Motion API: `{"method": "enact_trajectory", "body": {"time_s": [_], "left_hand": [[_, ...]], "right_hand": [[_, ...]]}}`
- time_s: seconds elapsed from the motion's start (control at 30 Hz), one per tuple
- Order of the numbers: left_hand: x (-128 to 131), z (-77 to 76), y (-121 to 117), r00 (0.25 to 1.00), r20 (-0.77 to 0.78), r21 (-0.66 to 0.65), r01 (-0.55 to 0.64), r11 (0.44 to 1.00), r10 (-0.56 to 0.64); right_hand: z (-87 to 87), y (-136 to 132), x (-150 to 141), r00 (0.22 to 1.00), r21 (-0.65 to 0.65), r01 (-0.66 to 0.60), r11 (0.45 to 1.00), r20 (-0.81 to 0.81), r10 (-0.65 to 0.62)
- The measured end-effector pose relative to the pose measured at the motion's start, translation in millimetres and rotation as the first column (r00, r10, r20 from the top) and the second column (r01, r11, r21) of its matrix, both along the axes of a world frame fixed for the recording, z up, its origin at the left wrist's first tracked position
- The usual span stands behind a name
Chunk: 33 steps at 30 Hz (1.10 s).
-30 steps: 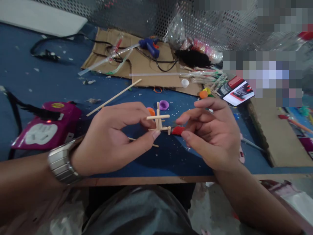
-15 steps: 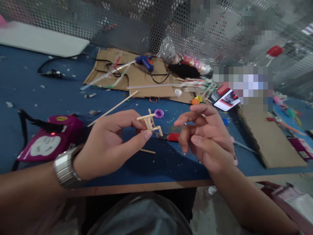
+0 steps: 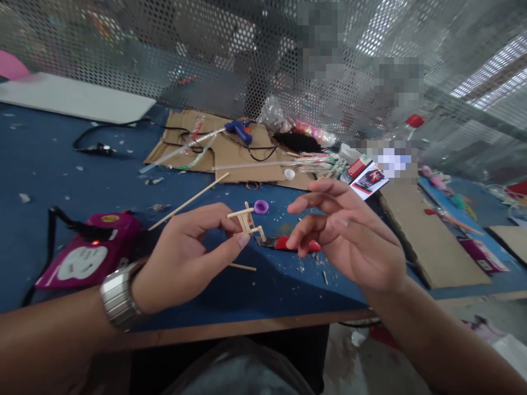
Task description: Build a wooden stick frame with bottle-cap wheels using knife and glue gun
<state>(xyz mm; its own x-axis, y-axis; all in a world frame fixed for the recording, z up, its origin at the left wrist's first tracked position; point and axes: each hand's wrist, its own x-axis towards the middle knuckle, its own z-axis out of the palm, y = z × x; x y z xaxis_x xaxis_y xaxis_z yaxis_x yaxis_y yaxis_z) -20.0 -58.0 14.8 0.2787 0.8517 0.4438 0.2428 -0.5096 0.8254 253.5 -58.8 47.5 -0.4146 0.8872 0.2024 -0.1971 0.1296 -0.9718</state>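
Between thumb and fingers, my left hand (image 3: 193, 252) pinches a small frame of glued wooden sticks (image 3: 246, 219). My right hand (image 3: 349, 236) hovers to its right with fingers spread and slightly curled, holding nothing. Beneath that hand lies a red-handled utility knife (image 3: 284, 242), partly covered by the fingers. A purple bottle cap (image 3: 261, 207) rests on the blue table just behind the stick frame. One long wooden stick (image 3: 189, 201) lies behind my left hand, and a shorter stick (image 3: 244, 267) lies in front of it.
A purple power strip (image 3: 88, 249) sits at left with a plug in it. Behind, a blue glue gun (image 3: 239, 130) lies on cardboard (image 3: 255, 173). A phone (image 3: 368, 180) leans at right beside a long cardboard piece (image 3: 436, 241). Perforated metal screening (image 3: 185, 55) borders the table's back.
The view has tilted up and turned a little right. My left hand keeps its pinch on the stick frame; my right hand stays open, now covering more of the utility knife's surroundings.
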Motion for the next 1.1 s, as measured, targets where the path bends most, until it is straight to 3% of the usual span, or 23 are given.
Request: {"method": "enact_trajectory", "body": {"time_s": [0.13,0.43,0.63,0.97,1.1], "left_hand": [[0.1,-1.1,-2.8,1.0,0.007,-0.108,-0.015,0.994,0.016],[1.2,0.4,-2.1,0.999,0.038,-0.117,0.009,0.993,-0.005],[0.2,0.5,-3.3,0.999,0.037,-0.12,0.016,0.993,-0.011],[0.3,1.2,-2.6,1.0,0.017,-0.132,0.012,0.991,-0.01],[-1.1,0.8,-1.9,1.0,-0.001,-0.128,0.015,0.992,-0.015]], "right_hand": [[9.8,-0.1,1.3,0.999,-0.069,0.0,0.998,0.052,0.004],[5.7,15.4,1.0,0.989,0.075,-0.013,0.997,0.15,0.002],[-0.6,23.7,-0.9,0.992,0.093,0.006,0.996,0.128,-0.018],[-7.8,31.6,9.9,0.971,0.114,0.198,0.974,0.113,-0.21],[-14.1,30.6,11.3,0.973,0.083,0.201,0.976,0.097,-0.209]]}}
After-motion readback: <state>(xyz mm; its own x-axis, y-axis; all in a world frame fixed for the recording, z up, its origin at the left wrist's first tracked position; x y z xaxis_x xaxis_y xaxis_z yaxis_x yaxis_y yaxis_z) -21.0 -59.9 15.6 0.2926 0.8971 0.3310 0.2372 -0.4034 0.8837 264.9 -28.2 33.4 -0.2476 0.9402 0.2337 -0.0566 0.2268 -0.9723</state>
